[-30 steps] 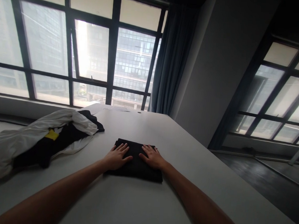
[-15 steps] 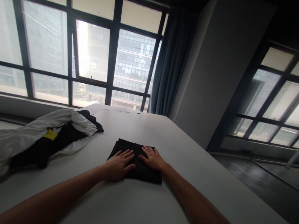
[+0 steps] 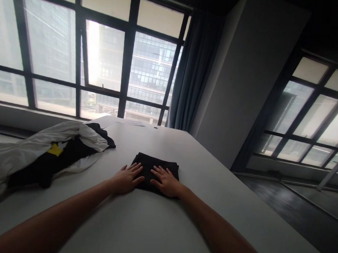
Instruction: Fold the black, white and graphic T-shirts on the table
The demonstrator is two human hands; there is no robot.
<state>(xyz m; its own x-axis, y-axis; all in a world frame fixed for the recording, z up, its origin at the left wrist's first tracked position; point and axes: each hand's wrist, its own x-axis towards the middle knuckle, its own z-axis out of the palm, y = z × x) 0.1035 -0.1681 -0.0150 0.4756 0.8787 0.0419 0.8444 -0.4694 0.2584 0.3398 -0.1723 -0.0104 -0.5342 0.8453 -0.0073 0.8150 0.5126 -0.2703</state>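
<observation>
A folded black cloth [image 3: 155,162] lies flat on the white table [image 3: 140,227], a little right of the middle of the view. My left hand [image 3: 125,180] rests with spread fingers on its left side, the palm partly over the table. On the right part of the cloth lies my right hand [image 3: 167,181], palm down, fingers apart. Neither hand grips anything.
A loose heap of white cloth [image 3: 21,148] and black cloth [image 3: 31,169] with a yellow patch [image 3: 55,149] lies on the table's left. Behind stand windows, a blue curtain [image 3: 193,74] and a grey pillar [image 3: 246,77]. The table's right edge borders the floor.
The folded black cloth has shifted slightly away from me and turned a little. Both hands have moved along; my left hand is now further left on it and my right hand slightly left.
</observation>
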